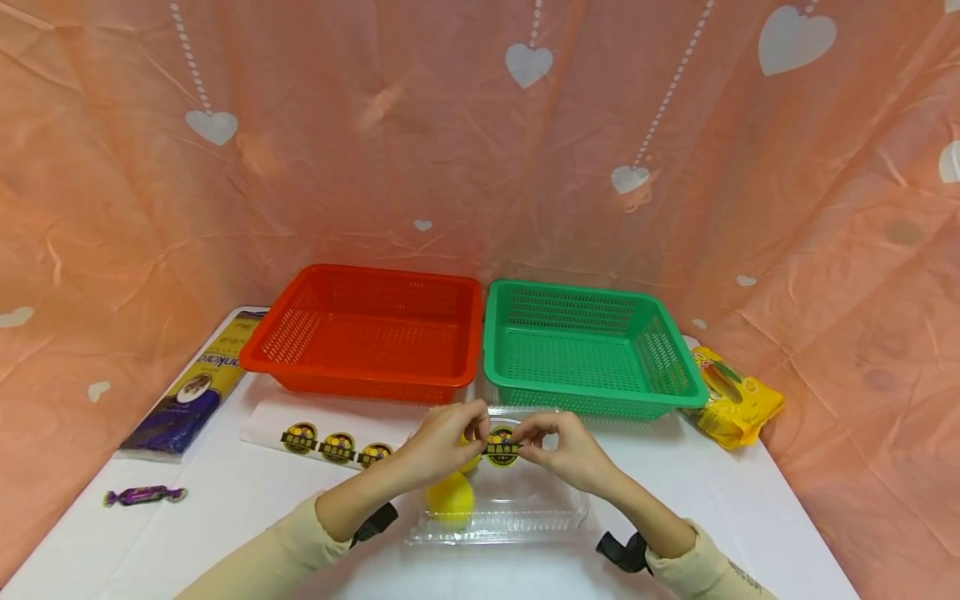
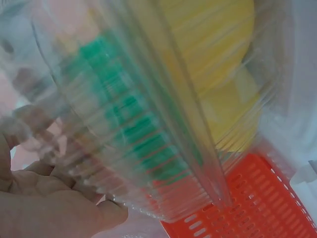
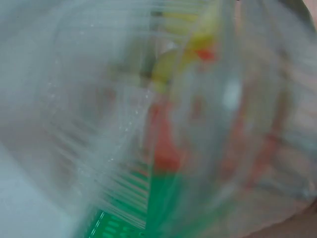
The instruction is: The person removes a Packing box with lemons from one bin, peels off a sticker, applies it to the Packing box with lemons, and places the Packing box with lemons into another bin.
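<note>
A round black-and-gold sticker (image 1: 502, 447) with side tabs lies between both hands, over the lid of a clear plastic clamshell box (image 1: 525, 504). My left hand (image 1: 442, 443) pinches its left tab, and my right hand (image 1: 567, 452) pinches the right one. Yellow fruit (image 1: 451, 497) shows through the left side of the box, one piece partly hidden behind the left hand. In the left wrist view, the ribbed box wall (image 2: 148, 114) fills the middle, with yellow fruit (image 2: 213, 44) behind it. The right wrist view is blurred by the clear box (image 3: 114, 114).
A red basket (image 1: 367, 379) and a green basket (image 1: 592, 392) stand behind the box. To the left lie a backing sheet with more stickers (image 1: 337, 447), a purple-gold packet (image 1: 187, 396) and a purple wrapped candy (image 1: 145, 496). A yellow packet (image 1: 738, 400) lies at right.
</note>
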`<state>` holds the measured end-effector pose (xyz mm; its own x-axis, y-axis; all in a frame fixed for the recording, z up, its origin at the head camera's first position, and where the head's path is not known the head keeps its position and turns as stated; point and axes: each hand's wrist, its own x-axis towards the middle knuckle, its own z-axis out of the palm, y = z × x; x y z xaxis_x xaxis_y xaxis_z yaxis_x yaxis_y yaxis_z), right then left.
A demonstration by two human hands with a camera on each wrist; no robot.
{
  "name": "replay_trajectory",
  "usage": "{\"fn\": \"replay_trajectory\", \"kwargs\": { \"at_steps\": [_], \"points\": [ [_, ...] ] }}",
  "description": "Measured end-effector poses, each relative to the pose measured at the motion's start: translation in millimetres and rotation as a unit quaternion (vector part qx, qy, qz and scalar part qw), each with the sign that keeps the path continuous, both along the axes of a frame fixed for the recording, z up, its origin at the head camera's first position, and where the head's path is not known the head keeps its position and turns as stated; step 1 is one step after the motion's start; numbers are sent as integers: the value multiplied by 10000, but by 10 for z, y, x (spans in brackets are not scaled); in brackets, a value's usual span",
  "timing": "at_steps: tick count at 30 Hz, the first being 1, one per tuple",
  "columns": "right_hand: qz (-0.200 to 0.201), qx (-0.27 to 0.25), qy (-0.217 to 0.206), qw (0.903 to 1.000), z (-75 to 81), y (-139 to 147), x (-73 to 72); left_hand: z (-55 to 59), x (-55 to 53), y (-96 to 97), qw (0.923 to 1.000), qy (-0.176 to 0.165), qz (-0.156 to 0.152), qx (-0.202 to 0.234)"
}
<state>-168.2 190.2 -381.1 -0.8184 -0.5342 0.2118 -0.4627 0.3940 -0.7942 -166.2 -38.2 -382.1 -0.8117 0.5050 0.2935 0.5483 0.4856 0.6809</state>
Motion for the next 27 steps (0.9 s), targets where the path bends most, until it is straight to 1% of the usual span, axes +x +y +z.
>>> {"fn": "replay_trajectory", "kwargs": {
  "at_steps": [4,10,17,27],
  "points": [
    [-31,27,-8,10000,-22,-6,-1,-13,-6,15,9998,84,96,-160],
    [-27,62,23,10000,-54,-15,-6,-29,-8,25,9995,69,153,-256],
    [-24,83,100,9999,-64,-16,3,-32,-5,29,9996,77,144,-228],
    [-43,104,116,9999,-70,-5,3,-25,-5,50,9997,-66,98,-203]
  ]
}}
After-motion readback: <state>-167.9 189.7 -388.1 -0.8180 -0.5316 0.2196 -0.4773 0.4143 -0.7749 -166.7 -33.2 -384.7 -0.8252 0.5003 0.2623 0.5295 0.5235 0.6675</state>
